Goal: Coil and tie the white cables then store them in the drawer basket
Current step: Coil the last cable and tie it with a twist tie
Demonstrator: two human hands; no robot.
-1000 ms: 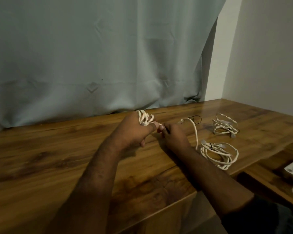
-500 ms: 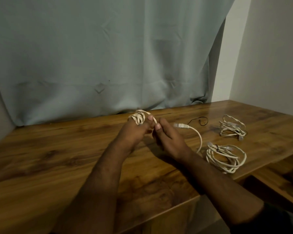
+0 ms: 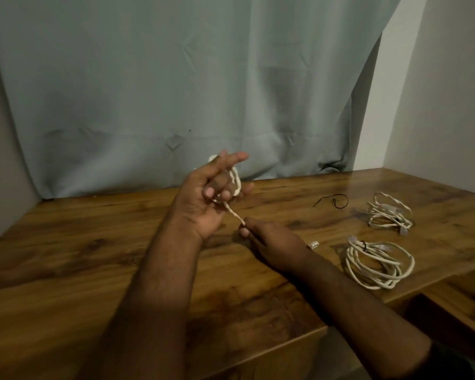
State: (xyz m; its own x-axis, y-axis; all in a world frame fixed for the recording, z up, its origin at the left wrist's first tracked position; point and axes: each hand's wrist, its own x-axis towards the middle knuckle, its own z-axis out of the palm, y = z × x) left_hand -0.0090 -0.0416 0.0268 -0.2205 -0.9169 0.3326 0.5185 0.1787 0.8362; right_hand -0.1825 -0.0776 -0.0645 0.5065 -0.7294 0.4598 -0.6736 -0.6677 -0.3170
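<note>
My left hand [image 3: 203, 198] is raised above the wooden table [image 3: 80, 270], palm toward me, with a white cable [image 3: 235, 212] looped around its fingers. My right hand [image 3: 272, 248] pinches the cable's free stretch just below, pulling it taut. The cable's clear plug [image 3: 313, 245] peeks out beside my right wrist. Two coiled white cables lie to the right: a near coil [image 3: 379, 264] with a black tie on it, and a far coil [image 3: 390, 212]. A loose black tie [image 3: 337, 201] lies on the table behind them.
A grey-blue curtain [image 3: 176, 91] hangs behind the table. A white wall [image 3: 436, 105] closes the right side. A lower wooden surface [image 3: 455, 297] sits beyond the table's right front edge.
My left hand has lifted and turned palm toward me, fingers spread. My right hand has drawn back toward me, stretching the cable. The loose end has pulled in from the right.
</note>
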